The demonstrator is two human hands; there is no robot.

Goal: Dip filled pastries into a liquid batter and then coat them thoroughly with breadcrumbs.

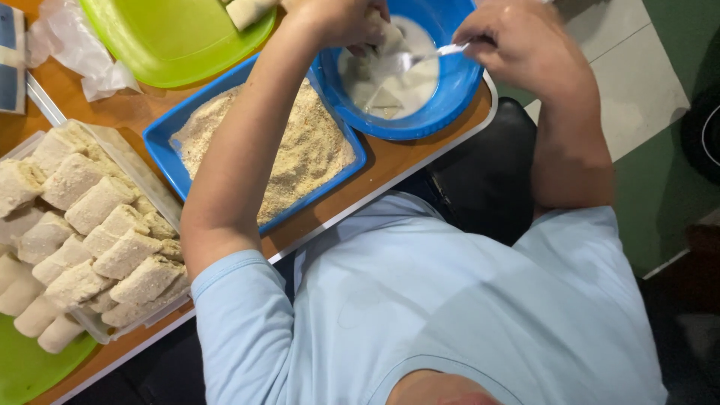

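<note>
Gripping a roll [386, 37] in the left hand [341, 21] over the blue bowl [450, 90].

I read this as a food preparation area, most likely a home kitchen or small food stall. A wooden table [390, 169] carries a blue tray of breadcrumbs [300, 150], a blue bowl of white batter [450, 90], a clear container of breaded rolls [90, 225] and green plates [172, 37]. Pale and green floor tiles [637, 82] lie beside the table
</note>
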